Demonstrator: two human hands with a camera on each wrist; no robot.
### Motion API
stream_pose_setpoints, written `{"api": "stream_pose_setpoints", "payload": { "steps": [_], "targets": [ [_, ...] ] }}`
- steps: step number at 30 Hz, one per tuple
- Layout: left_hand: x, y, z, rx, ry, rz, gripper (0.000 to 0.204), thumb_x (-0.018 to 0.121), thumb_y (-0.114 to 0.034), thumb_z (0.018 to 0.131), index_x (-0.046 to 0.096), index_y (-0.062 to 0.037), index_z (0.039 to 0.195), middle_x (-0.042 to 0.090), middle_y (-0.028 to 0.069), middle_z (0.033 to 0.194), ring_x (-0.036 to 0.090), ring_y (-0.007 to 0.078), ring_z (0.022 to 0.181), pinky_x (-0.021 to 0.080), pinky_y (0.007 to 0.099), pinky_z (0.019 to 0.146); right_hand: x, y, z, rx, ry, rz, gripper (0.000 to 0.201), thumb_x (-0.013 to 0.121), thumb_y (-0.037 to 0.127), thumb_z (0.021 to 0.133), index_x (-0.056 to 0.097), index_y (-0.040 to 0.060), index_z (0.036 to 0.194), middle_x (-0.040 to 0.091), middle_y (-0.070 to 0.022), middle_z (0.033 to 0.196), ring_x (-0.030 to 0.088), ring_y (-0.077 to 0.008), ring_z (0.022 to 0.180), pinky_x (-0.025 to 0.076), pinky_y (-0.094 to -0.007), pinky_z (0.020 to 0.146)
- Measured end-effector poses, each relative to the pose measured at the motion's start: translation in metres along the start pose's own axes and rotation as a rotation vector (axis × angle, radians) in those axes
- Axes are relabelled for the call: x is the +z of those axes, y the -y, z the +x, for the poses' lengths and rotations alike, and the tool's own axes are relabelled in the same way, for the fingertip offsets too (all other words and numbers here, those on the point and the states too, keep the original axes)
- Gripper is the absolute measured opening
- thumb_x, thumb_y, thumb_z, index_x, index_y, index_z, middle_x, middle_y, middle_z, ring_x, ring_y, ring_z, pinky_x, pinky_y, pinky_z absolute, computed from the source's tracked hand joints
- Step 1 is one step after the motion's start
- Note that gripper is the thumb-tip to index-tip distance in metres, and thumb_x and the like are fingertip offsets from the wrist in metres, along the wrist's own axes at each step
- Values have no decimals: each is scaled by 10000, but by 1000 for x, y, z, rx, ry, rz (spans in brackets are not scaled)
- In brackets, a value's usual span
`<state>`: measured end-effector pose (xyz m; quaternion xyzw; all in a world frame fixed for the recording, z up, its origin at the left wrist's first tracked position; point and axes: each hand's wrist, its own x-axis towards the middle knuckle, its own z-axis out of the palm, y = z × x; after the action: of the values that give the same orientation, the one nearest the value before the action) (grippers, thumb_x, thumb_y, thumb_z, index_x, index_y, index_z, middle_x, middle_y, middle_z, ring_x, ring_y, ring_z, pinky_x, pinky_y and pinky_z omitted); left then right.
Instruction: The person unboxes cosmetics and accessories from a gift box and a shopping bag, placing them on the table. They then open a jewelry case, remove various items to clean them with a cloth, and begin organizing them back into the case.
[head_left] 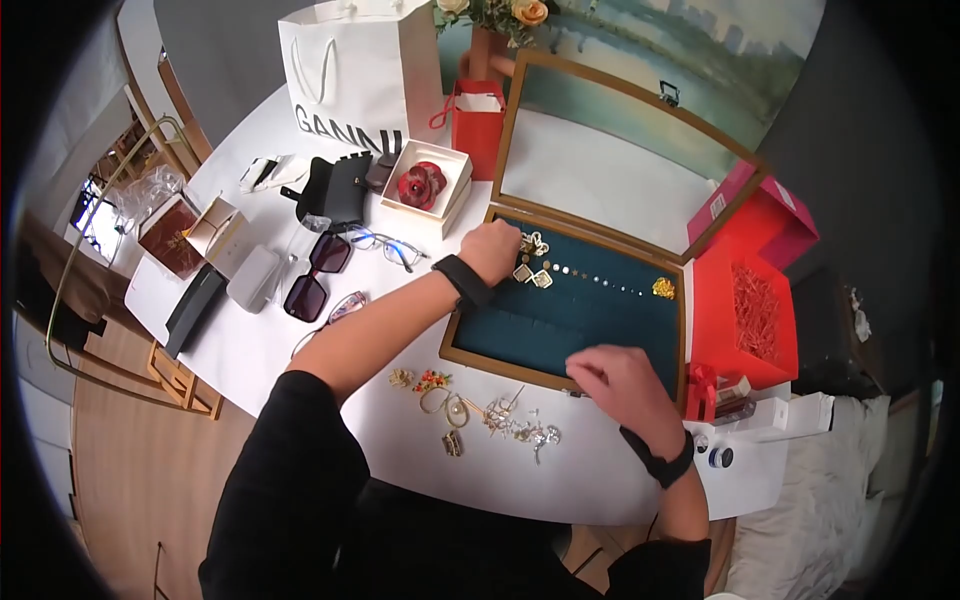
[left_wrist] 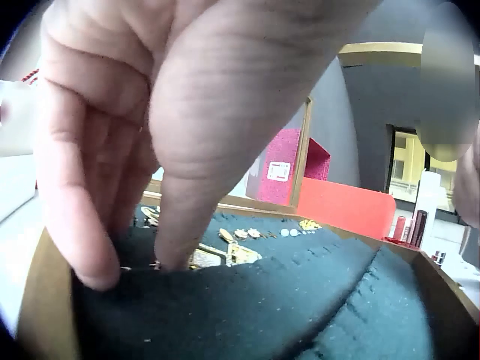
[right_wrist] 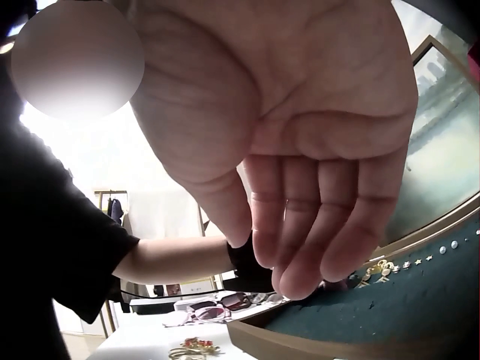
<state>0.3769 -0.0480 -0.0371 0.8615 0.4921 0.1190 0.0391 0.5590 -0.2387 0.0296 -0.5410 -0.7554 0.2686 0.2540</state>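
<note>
A wood-framed jewelry case (head_left: 465, 358) with dark teal lining (head_left: 600, 325) stands with its glass lid up. My left hand (head_left: 490, 252) is over its left end; in the left wrist view the fingertips (left_wrist: 101, 274) touch the lining, apart from the thumb, and whatever lies between them is unclear. Gold and white earrings (head_left: 533, 278) lie beside that hand, with a row of small studs (head_left: 580, 273) to their right and a gold flower piece (head_left: 663, 288) at the far end. Above the front edge hovers my right hand (head_left: 628, 388), fingers loosely bent, holding nothing visible.
Loose jewelry (head_left: 500, 415) lies in front of the case. Sunglasses (head_left: 318, 275), clear eyeglasses (head_left: 388, 247), a boxed red flower (head_left: 422, 186) and a white paper bag (head_left: 365, 75) are to the left. A red box (head_left: 715, 300) with shredded filler stands right of the case.
</note>
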Motion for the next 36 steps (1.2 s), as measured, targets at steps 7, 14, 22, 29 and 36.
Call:
{"api": "stream_pose_setpoints", "payload": {
  "steps": [7,14,22,29,36],
  "targets": [
    [1,-11,0,-53,-54,-39,117,614,-109,761,694,-30,794,673,191,813,680,338,782,563,402,669,41,-57,113,-49,-269,-511,177,650,189,803,616,16,799,618,-178,833,633,-358,781,529,-432,679],
    [6,-5,-2,61,-127,-192,142,596,-128,771,638,3,739,634,225,740,640,393,725,534,458,656,79,-58,156,83,-321,-702,155,629,145,795,647,14,876,629,-186,880,638,-359,838,549,-425,696],
    [19,-4,12,78,-179,-167,86,633,-86,735,660,-5,731,654,199,776,667,348,757,554,411,661,74,-73,167,66,-347,-563,137,667,137,733,641,3,748,631,-230,799,620,-399,800,515,-467,711],
    [20,0,18,163,-252,-268,78,640,-50,653,620,10,698,615,237,750,621,406,737,521,464,675,62,-80,175,170,-254,-416,137,687,112,703,669,-2,777,644,-213,783,624,-392,792,518,-451,724],
    [-39,9,-45,237,-166,-372,98,663,-47,653,644,-2,738,636,202,712,633,370,706,519,413,639,56,-102,192,82,-218,-466,56,614,25,700,648,-18,690,619,-280,758,630,-432,782,525,-474,725]
  ]
}}
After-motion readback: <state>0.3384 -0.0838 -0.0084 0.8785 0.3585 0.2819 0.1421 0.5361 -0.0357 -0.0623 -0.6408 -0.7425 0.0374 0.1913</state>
